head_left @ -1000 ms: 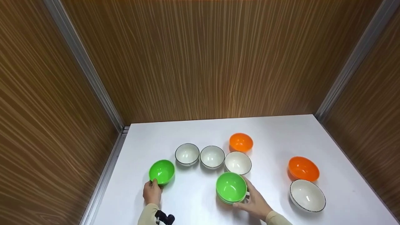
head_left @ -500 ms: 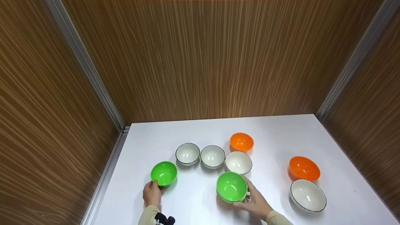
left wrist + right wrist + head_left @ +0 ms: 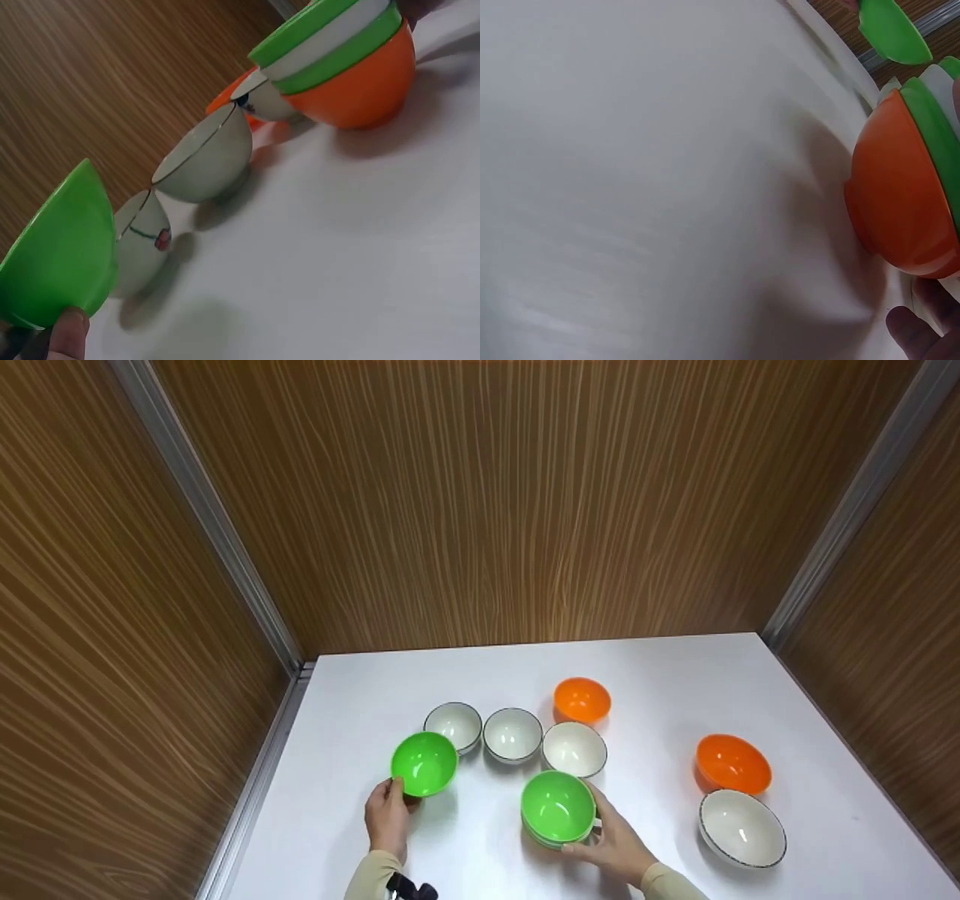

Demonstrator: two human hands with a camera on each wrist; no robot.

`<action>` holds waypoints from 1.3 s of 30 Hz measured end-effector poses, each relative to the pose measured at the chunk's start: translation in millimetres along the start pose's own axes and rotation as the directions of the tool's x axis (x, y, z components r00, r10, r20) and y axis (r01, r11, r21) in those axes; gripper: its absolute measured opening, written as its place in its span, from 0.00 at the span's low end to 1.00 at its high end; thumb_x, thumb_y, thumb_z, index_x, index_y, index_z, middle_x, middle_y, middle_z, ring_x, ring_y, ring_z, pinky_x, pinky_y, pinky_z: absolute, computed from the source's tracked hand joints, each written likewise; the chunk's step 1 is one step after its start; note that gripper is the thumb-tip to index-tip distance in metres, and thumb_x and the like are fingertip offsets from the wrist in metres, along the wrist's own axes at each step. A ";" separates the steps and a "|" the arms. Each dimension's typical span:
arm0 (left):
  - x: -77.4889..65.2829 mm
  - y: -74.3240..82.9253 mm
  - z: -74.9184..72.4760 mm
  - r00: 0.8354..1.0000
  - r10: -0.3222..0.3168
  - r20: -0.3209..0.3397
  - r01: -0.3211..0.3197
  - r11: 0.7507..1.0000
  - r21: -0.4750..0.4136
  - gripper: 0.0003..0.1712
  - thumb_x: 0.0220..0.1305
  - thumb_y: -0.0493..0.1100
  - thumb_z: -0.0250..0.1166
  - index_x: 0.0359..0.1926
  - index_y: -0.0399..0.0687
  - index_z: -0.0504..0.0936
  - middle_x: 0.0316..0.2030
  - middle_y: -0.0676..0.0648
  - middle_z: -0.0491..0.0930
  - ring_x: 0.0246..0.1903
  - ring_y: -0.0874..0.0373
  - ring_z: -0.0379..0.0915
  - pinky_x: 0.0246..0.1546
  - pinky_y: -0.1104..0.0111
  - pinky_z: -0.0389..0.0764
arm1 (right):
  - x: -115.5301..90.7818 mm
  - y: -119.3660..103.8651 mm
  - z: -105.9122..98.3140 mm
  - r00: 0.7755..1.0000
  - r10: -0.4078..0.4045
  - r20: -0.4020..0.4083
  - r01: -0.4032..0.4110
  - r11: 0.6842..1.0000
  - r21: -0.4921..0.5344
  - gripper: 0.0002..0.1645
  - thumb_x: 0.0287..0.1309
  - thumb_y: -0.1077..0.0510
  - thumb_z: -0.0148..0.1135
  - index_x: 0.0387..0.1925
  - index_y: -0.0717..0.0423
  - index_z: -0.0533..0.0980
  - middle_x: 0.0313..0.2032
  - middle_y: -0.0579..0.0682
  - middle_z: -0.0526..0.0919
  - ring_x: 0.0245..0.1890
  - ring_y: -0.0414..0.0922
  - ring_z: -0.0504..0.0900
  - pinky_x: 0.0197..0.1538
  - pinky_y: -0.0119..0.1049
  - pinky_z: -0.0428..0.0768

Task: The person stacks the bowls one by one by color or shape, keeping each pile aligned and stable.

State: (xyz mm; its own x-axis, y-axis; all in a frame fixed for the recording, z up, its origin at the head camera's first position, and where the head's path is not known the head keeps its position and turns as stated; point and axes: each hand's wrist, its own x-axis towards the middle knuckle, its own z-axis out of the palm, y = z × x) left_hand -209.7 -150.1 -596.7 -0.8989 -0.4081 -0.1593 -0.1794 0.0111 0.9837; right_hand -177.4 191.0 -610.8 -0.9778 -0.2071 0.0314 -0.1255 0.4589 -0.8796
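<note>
My left hand (image 3: 388,821) pinches the near rim of a green bowl (image 3: 424,765), which is raised over the table, its shadow below. In the left wrist view a fingertip (image 3: 69,334) presses against that bowl's outside. My right hand (image 3: 616,846) grips a stack of nested bowls from the right, thumb at the front and fingers behind. The stack has a green bowl (image 3: 558,806) on top, then a white bowl (image 3: 330,41), another green bowl (image 3: 341,60) and an orange bowl (image 3: 360,94) lowest, its base at the tabletop.
Three white bowls with dark rims, the left one (image 3: 452,721), the middle one (image 3: 512,733) and the right one (image 3: 574,748), stand behind the hands. An orange bowl (image 3: 582,700) is behind them. Far right are another orange bowl (image 3: 733,763) and a white bowl (image 3: 742,829). Wood-grain panels (image 3: 480,510) enclose the table.
My left hand has lifted the green bowl and carried it to the right, so it now overlaps the leftmost white bowl in the head view. The right hand and stack stay put.
</note>
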 end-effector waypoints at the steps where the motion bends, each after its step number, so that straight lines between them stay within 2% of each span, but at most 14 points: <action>1: -2.7 3.2 3.1 1.000 -0.001 0.021 0.001 1.000 -0.001 0.25 0.69 0.49 0.47 0.53 0.30 0.70 0.40 0.36 0.75 0.34 0.52 0.75 0.39 0.62 0.79 | 1.4 5.6 0.8 1.000 -0.007 0.000 0.007 1.000 -0.003 0.65 0.34 0.42 0.74 0.69 0.52 0.48 0.65 0.51 0.59 0.60 0.54 0.64 0.56 0.58 0.67; 5: -12.7 14.9 16.6 0.993 -0.010 0.114 0.009 1.000 0.003 0.27 0.69 0.52 0.47 0.55 0.32 0.68 0.39 0.40 0.75 0.34 0.54 0.75 0.39 0.64 0.79 | 5.2 15.5 2.0 1.000 -0.025 0.010 0.025 1.000 0.007 0.65 0.34 0.42 0.75 0.69 0.51 0.47 0.65 0.49 0.60 0.60 0.53 0.64 0.56 0.58 0.66; 11: -31.4 29.6 38.6 0.968 0.003 0.252 0.007 0.999 -0.040 0.27 0.69 0.51 0.49 0.55 0.29 0.68 0.37 0.42 0.77 0.33 0.55 0.76 0.37 0.65 0.80 | 8.1 17.8 3.2 1.000 -0.020 0.023 0.019 0.999 0.039 0.67 0.31 0.42 0.76 0.69 0.50 0.48 0.65 0.47 0.59 0.60 0.51 0.64 0.58 0.59 0.63; 14: -41.1 34.7 50.1 0.954 0.028 0.297 -0.008 0.998 -0.067 0.25 0.68 0.48 0.50 0.53 0.28 0.69 0.35 0.43 0.77 0.32 0.55 0.77 0.36 0.65 0.81 | 9.2 18.7 3.9 0.999 -0.024 0.024 0.023 0.999 0.038 0.66 0.31 0.42 0.76 0.69 0.50 0.48 0.64 0.46 0.60 0.60 0.51 0.64 0.57 0.58 0.65; 17: -47.8 37.5 61.4 0.943 0.047 0.330 -0.033 0.998 -0.048 0.24 0.68 0.47 0.51 0.52 0.29 0.71 0.35 0.44 0.77 0.31 0.56 0.77 0.35 0.66 0.81 | 10.6 19.9 4.8 0.999 -0.028 0.026 0.027 0.999 0.029 0.66 0.31 0.41 0.76 0.69 0.49 0.48 0.64 0.47 0.61 0.59 0.52 0.65 0.56 0.57 0.67; 25: -58.6 37.2 87.0 0.928 0.098 0.360 -0.130 0.989 0.065 0.21 0.66 0.45 0.53 0.49 0.30 0.75 0.33 0.46 0.75 0.26 0.59 0.78 0.29 0.71 0.81 | 10.8 16.0 6.5 0.998 -0.057 0.002 0.057 0.998 -0.008 0.66 0.30 0.41 0.76 0.69 0.51 0.49 0.62 0.49 0.63 0.56 0.53 0.68 0.56 0.59 0.65; 30: -61.9 37.1 97.7 0.914 0.124 0.386 -0.167 0.983 0.080 0.18 0.65 0.44 0.54 0.46 0.31 0.77 0.32 0.47 0.75 0.26 0.61 0.77 0.27 0.72 0.81 | 5.1 -5.2 3.1 0.998 -0.063 -0.009 0.063 0.998 -0.012 0.66 0.31 0.44 0.76 0.69 0.56 0.49 0.63 0.56 0.62 0.56 0.59 0.67 0.55 0.63 0.64; 32: -62.3 36.0 101.0 0.913 0.137 0.384 -0.183 0.980 0.084 0.17 0.65 0.43 0.55 0.44 0.32 0.77 0.31 0.47 0.75 0.25 0.61 0.76 0.26 0.73 0.81 | 3.1 -14.1 1.1 0.998 -0.055 -0.001 0.055 0.998 -0.004 0.65 0.32 0.46 0.76 0.69 0.58 0.49 0.63 0.59 0.61 0.56 0.61 0.66 0.55 0.64 0.63; 35: -62.0 32.9 105.3 0.916 0.167 0.364 -0.224 0.967 0.121 0.13 0.63 0.41 0.56 0.41 0.34 0.79 0.29 0.48 0.75 0.25 0.61 0.74 0.24 0.74 0.81 | 1.6 -20.8 -1.2 0.999 -0.034 0.025 0.034 0.999 0.003 0.65 0.34 0.46 0.76 0.69 0.58 0.47 0.64 0.59 0.60 0.57 0.60 0.65 0.55 0.63 0.64; 39: -61.1 28.4 109.9 0.916 0.217 0.338 -0.294 0.936 0.195 0.10 0.61 0.39 0.57 0.38 0.37 0.81 0.26 0.51 0.74 0.24 0.63 0.71 0.20 0.76 0.79 | 1.2 -21.3 -1.7 0.999 -0.027 0.039 0.026 1.000 0.015 0.65 0.35 0.47 0.76 0.69 0.60 0.46 0.64 0.59 0.60 0.57 0.59 0.66 0.55 0.62 0.65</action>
State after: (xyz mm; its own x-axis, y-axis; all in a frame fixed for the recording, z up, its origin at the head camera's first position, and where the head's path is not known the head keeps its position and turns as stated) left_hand -203.8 -24.5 -568.1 -0.9973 -0.0625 0.0398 0.0186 0.3084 0.9511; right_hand -176.2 182.5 -591.2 -0.9667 -0.2532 0.0365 -0.1488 0.4403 -0.8854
